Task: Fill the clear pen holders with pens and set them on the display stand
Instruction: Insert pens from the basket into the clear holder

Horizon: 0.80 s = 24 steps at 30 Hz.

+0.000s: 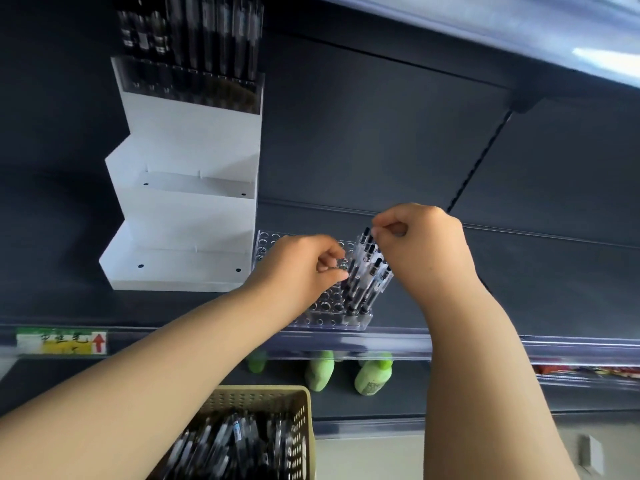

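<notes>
Nearest me, a beige basket (pixel 259 393) holds loose pens (pixel 235 441). At the shelf's (pixel 485 306) front edge, just right of the white display stand (pixel 183 202), the clear pen holder (pixel 332 315) carries standing pens (pixel 360 282) at its right end. My right hand (pixel 419 244) pinches the top of one pen (pixel 365 235). My left hand (pixel 301 268) curls over the holder, and I cannot tell whether it grips anything.

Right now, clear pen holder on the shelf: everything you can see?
The pen holder looks like clear acrylic: a flat block with a grid of round holes, lying on the dark shelf near its front edge, right of the white display stand. Most holes are empty; several pens lean in its right end. The left hand hovers over its middle, contact unclear; the right hand pinches one pen's top.
</notes>
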### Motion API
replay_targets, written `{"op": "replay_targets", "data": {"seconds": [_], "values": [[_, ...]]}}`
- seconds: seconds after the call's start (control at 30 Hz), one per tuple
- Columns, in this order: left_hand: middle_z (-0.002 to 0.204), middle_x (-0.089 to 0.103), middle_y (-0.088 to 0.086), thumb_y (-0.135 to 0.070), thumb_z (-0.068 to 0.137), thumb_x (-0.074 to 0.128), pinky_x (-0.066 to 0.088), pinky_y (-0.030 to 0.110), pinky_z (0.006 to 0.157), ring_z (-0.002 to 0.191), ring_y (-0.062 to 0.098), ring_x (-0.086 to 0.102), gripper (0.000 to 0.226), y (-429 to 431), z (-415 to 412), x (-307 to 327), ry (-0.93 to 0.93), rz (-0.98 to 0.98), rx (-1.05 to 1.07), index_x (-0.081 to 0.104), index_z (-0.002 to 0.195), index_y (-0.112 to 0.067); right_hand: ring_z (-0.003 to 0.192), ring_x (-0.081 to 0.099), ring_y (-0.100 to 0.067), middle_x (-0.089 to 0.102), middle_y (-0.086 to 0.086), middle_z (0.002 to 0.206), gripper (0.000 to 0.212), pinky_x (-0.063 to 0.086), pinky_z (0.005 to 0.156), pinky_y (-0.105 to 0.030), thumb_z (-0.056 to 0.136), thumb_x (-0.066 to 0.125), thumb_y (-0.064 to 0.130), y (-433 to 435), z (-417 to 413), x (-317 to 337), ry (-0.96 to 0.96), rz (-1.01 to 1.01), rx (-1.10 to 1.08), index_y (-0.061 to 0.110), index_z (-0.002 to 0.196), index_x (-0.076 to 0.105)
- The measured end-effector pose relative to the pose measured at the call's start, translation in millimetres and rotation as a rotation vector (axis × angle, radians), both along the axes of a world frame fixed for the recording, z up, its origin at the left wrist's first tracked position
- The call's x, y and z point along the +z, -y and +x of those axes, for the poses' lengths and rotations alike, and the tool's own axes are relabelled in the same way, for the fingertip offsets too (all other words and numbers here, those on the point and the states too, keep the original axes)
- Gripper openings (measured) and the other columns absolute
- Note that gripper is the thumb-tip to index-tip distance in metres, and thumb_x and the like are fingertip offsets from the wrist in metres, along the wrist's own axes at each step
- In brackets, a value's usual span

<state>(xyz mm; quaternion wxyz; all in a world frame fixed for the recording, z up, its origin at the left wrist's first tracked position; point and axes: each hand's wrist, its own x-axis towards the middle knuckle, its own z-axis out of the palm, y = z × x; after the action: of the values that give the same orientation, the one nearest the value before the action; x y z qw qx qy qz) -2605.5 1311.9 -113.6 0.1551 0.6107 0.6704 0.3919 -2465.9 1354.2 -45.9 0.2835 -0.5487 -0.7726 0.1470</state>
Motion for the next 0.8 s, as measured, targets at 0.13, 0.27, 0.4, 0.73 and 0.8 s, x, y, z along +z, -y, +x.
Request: {"op": "replay_targets", "data": {"seconds": [0.13, 0.27, 0.4, 0.73, 0.8], "values": [[0.098, 0.066, -0.005, -0.030, 0.081, 0.072, 0.050, 0.034, 0.083, 0.091, 0.015, 0.061, 0.029, 26.1, -20.4, 13.9, -0.219, -0.019, 0.036, 0.066, 0.108, -0.023, 0.087, 0.061, -0.018, 0.069, 0.007, 0.093, 0.017, 0.051, 0.075, -0.029, 0.088, 0.057, 0.023, 22.0, -14.2, 0.6, 0.046, 0.059, 0.078, 0.028, 0.099, 0.069], [0.115, 0.061, -0.005, -0.037, 0.088, 0.061, 0.048, 0.033, 0.085, 0.106, 0.018, 0.056, 0.033, 62.9, -36.9, 20.5, -0.486, -0.072, 0.074, 0.057, 0.120, -0.027, 0.096, 0.059, -0.019, 0.067, 0.005, 0.104, 0.022, 0.050, 0.077, -0.031, 0.090, 0.052, 0.025, 45.8, -28.9, -13.6, 0.158, 0.059, 0.160, 0.031, 0.106, 0.066], [0.118, 0.059, -0.006, -0.038, 0.092, 0.053, 0.046, 0.030, 0.079, 0.108, 0.019, 0.054, 0.033, 109.1, -54.9, 8.8, -0.641, -0.181, 0.107, 0.052, 0.123, -0.027, 0.095, 0.061, -0.023, 0.068, 0.001, 0.105, 0.023, 0.052, 0.078, -0.035, 0.091, 0.049, 0.024, 71.6, -45.3, -38.4, 0.350, 0.004, 0.319, 0.026, 0.108, 0.064], [0.122, 0.056, -0.008, -0.037, 0.092, 0.053, 0.046, 0.030, 0.080, 0.107, 0.017, 0.055, 0.036, 191.3, -71.8, -30.6, -0.570, -0.477, 0.126, 0.049, 0.128, -0.034, 0.107, 0.058, -0.027, 0.061, -0.003, 0.119, 0.032, 0.046, 0.081, -0.032, 0.090, 0.047, 0.020, 137.0, -72.6, -120.8, 0.690, -0.232, 0.514, 0.029, 0.119, 0.059], [0.121, 0.057, -0.006, -0.036, 0.092, 0.054, 0.048, 0.032, 0.081, 0.106, 0.019, 0.056, 0.036, 198.5, -72.4, -39.3, -0.544, -0.518, 0.112, 0.049, 0.128, -0.032, 0.103, 0.061, -0.027, 0.062, -0.003, 0.116, 0.031, 0.048, 0.079, -0.032, 0.089, 0.048, 0.019, 148.7, -74.3, -140.4, 0.711, -0.296, 0.490, 0.026, 0.117, 0.060]]}}
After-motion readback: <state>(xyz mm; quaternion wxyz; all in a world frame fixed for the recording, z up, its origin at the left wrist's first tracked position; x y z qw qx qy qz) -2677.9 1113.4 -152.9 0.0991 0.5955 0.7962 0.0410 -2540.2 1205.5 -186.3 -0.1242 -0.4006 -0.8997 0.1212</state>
